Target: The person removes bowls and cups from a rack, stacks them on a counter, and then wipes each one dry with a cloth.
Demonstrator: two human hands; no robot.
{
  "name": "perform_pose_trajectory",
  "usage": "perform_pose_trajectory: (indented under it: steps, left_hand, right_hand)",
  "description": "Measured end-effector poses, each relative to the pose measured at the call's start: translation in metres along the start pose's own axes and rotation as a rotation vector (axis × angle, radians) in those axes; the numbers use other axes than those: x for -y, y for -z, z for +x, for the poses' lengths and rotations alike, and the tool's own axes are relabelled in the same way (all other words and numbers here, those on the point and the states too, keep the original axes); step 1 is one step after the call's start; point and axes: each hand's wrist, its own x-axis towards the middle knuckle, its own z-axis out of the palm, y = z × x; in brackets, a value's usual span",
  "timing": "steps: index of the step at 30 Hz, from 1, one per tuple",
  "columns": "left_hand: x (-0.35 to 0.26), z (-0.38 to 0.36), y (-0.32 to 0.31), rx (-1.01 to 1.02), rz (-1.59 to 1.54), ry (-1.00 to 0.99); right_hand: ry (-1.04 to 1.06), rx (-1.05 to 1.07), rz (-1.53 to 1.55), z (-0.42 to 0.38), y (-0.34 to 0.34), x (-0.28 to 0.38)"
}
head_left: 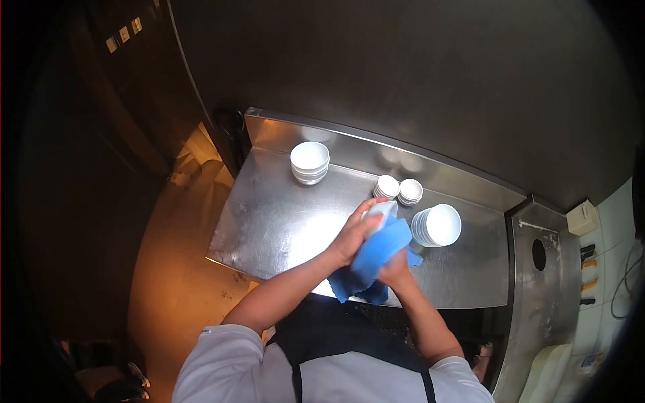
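Two hands, left hand gripping dish, right hand under cloth

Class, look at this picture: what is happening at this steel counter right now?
A person stands at a steel counter, holding a small white bowl in the left hand while the right hand presses a blue cloth against it. Around them sit a stack of white bowls at the back left, two short stacks of small dishes behind the hands, and a tilted stack of bowls to the right.
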Motion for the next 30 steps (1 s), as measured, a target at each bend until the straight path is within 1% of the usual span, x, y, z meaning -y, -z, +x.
perform_pose_trajectory:
  steps: [1, 2, 3, 4, 5, 6, 8, 10, 11, 13, 14, 15, 18, 19, 22, 25, 28, 29, 30]
  left_hand:
    - [-0.001, 0.004, 0.006, 0.053, -0.262, 0.137]
    - [-0.004, 0.006, 0.009, 0.106, -0.524, 0.277]
    - [-0.010, 0.004, 0.007, 0.096, -0.405, 0.277]
    - [-0.009, 0.004, 0.007, 0.087, -0.294, 0.231]
    - [-0.007, 0.004, 0.007, 0.076, -0.183, 0.178]
    - [-0.004, 0.006, 0.008, 0.059, -0.072, 0.121]
    - [0.009, 0.010, 0.019, -0.009, -0.296, 0.110]
    - [0.026, 0.010, 0.030, -0.071, -0.505, 0.121]
    - [0.035, 0.011, 0.028, -0.139, -0.550, 0.162]
    - [0.041, 0.011, 0.035, -0.097, -0.588, 0.329]
    - [0.034, 0.013, 0.035, -0.073, -0.606, 0.410]
    - [0.023, 0.010, 0.033, -0.089, -0.529, 0.440]
    - [0.022, 0.014, 0.042, -0.038, -0.531, 0.508]
    - [0.032, 0.015, 0.049, -0.029, -0.583, 0.473]
    - [0.029, 0.011, 0.046, -0.084, -0.663, 0.435]
    - [0.009, 0.005, 0.030, -0.138, -0.662, 0.247]
    - [0.029, 0.004, 0.055, 0.162, -0.533, 0.172]
    - [0.024, 0.002, 0.058, 0.308, -0.489, 0.208]
    - [0.023, 0.000, 0.057, 0.302, -0.472, 0.211]
  right_hand:
    - [0.238, 0.122, -0.184, 0.002, -0.001, -0.004]
    - [0.099, 0.167, -0.125, 0.001, -0.002, -0.007]
    - [-0.040, 0.211, -0.066, 0.000, -0.003, -0.010]
    - [-0.178, 0.253, -0.007, -0.001, -0.007, -0.014]
    - [-0.132, 0.207, -0.155, -0.015, -0.026, -0.018]
    - [0.166, -0.016, -0.314, -0.016, -0.034, -0.004]
    - [-0.830, -0.079, 0.662, -0.001, -0.025, 0.021]
    - [-0.647, 0.049, 0.677, -0.004, -0.023, 0.012]
    - [-0.550, 0.103, 0.678, -0.005, -0.020, 0.005]
    - [-0.137, 0.337, 0.169, -0.005, -0.018, -0.017]
    - [0.066, 0.446, -0.097, -0.001, -0.015, -0.021]
    - [-0.141, 0.395, -0.004, 0.004, -0.020, -0.015]
    - [0.017, 0.251, -0.051, -0.009, -0.035, -0.006]
    - [0.109, 0.196, -0.136, -0.011, -0.038, -0.003]
    - [0.039, 0.062, 0.010, -0.013, -0.038, -0.003]
    - [-0.347, -0.195, 0.497, -0.004, -0.025, -0.003]
    - [-0.170, -0.505, 0.148, -0.014, -0.021, -0.041]
    - [-0.194, -0.542, 0.067, -0.014, -0.019, -0.049]
    - [-0.221, -0.578, -0.014, -0.014, -0.019, -0.057]
